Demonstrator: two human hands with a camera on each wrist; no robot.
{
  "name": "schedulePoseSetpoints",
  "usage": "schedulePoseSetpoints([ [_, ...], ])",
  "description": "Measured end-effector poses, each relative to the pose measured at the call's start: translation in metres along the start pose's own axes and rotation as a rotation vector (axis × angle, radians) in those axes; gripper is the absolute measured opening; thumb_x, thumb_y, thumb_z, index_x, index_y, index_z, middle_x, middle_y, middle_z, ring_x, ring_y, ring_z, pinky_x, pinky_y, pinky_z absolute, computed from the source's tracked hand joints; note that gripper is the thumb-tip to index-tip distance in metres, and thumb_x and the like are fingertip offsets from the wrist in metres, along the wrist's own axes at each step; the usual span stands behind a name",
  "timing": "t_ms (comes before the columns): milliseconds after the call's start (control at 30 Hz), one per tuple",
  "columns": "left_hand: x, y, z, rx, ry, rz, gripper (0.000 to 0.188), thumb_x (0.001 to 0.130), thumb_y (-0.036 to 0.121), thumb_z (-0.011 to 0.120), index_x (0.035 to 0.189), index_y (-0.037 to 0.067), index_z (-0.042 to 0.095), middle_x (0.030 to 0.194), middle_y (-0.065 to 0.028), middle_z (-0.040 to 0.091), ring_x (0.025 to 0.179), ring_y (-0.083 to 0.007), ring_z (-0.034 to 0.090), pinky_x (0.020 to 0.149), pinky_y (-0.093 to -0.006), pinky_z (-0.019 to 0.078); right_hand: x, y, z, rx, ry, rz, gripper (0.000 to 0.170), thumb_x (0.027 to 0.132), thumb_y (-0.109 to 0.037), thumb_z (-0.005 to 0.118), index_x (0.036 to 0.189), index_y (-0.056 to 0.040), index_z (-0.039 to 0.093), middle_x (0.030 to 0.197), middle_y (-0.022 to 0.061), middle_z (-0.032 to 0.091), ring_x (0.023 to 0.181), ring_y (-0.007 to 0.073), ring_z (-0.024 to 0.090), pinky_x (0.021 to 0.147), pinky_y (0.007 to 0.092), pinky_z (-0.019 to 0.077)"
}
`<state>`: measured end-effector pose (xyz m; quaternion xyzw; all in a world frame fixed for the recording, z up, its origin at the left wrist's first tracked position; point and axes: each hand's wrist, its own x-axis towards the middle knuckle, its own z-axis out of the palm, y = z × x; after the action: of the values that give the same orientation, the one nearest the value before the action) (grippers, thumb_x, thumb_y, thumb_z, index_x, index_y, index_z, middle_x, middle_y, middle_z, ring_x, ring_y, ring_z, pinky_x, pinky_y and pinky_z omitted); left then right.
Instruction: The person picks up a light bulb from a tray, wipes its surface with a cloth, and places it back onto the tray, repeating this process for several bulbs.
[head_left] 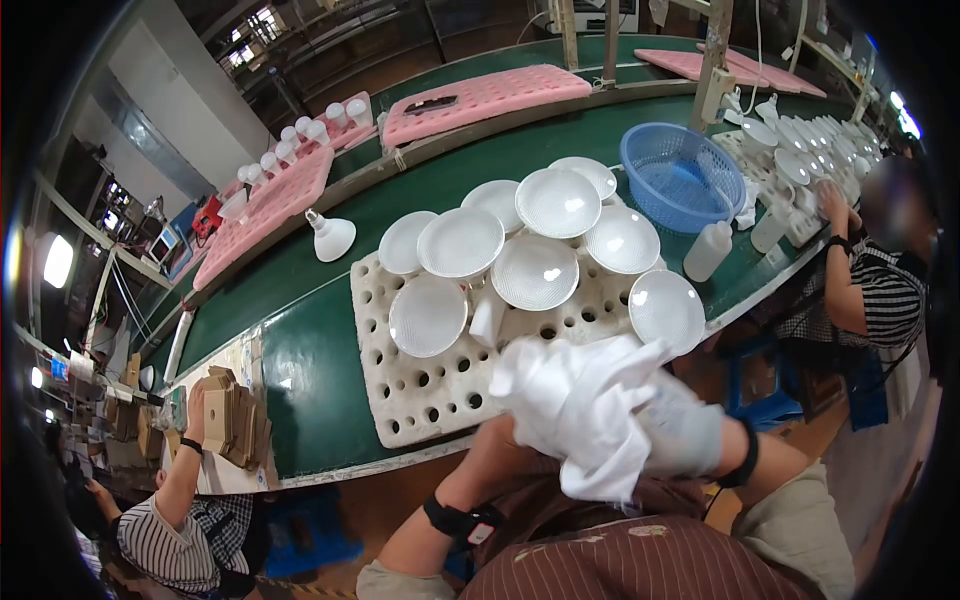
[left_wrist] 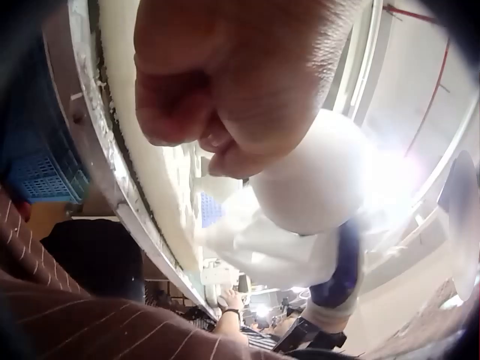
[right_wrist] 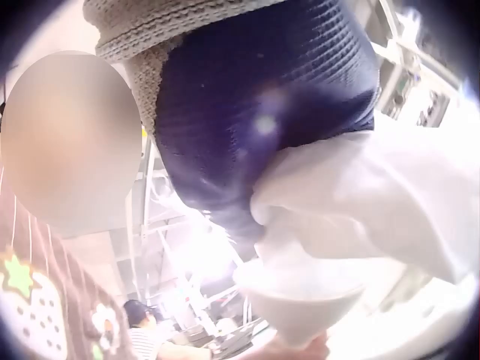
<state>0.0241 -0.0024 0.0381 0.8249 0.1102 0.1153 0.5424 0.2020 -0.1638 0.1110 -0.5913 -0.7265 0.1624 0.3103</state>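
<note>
My left hand [head_left: 505, 445] grips a white reflector bulb [left_wrist: 311, 180] by its narrow end; its fingers are curled in the left wrist view. In the right wrist view, the bulb's wide side [right_wrist: 300, 304] faces the cloth. On my right hand [head_left: 690, 430] is a work glove [right_wrist: 262, 112], pale on the back and dark blue on the palm. That hand holds a crumpled white cloth [head_left: 585, 405] against the bulb. The cloth hides the bulb in the head view. Just beyond my hands, several reflector bulbs [head_left: 535, 272] stand face up in a holed white foam tray [head_left: 395, 405].
A blue basket [head_left: 680, 185] and a white bottle [head_left: 708, 251] stand right of the tray. One bulb [head_left: 330, 238] lies on the green bench [head_left: 310, 390]. Pink foam trays [head_left: 490, 100] line the back. People work at left [head_left: 175, 530] and right [head_left: 880, 290], near cardboard pieces [head_left: 235, 420] and more bulbs.
</note>
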Motion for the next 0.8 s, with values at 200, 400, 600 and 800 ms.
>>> schedulePoseSetpoints([
  [200,-0.011,-0.003,0.016,0.137,-0.131,0.13,0.041,0.076,0.008,0.071,0.116,0.011,0.062,0.1,-0.0162,0.068,0.091,-0.0374,0.064,0.081,-0.0375,0.0523,0.023,0.023,0.013,0.212,0.052,0.549,0.042,0.089,-0.029,0.06,0.124,-0.0056,0.057,0.108,0.0238,0.06,0.095,0.0377,0.061,0.081,0.0421,0.0483],
  [400,-0.006,0.004,-0.019,-0.485,0.169,-0.088,0.033,0.081,0.004,0.068,0.113,0.005,0.061,0.094,-0.0095,0.065,0.082,-0.022,0.061,0.071,-0.0311,0.0475,0.037,0.032,-0.054,0.017,0.441,0.522,0.05,0.085,-0.042,0.068,0.111,0.0002,0.064,0.093,0.0198,0.068,0.087,0.0323,0.066,0.077,0.0386,0.0507],
  [600,-0.034,-0.034,-0.041,-0.448,0.539,-0.153,0.02,0.085,-0.002,0.063,0.104,0.003,0.061,0.077,-0.0044,0.059,0.06,-0.0143,0.052,0.051,-0.0265,0.0394,0.068,0.04,-0.111,-0.85,-0.162,0.766,0.06,0.075,-0.048,0.073,0.113,-0.0036,0.061,0.109,0.019,0.062,0.106,0.0355,0.059,0.091,0.0404,0.0465],
  [800,-0.036,-0.039,-0.038,-0.459,0.575,-0.156,0.025,0.086,-0.002,0.063,0.11,0.002,0.057,0.085,-0.0043,0.056,0.068,-0.0137,0.05,0.057,-0.0273,0.0394,0.051,0.031,-0.106,-0.687,0.289,0.491,0.058,0.081,-0.038,0.071,0.127,-0.0066,0.055,0.123,0.0169,0.059,0.115,0.0335,0.057,0.099,0.0423,0.0435],
])
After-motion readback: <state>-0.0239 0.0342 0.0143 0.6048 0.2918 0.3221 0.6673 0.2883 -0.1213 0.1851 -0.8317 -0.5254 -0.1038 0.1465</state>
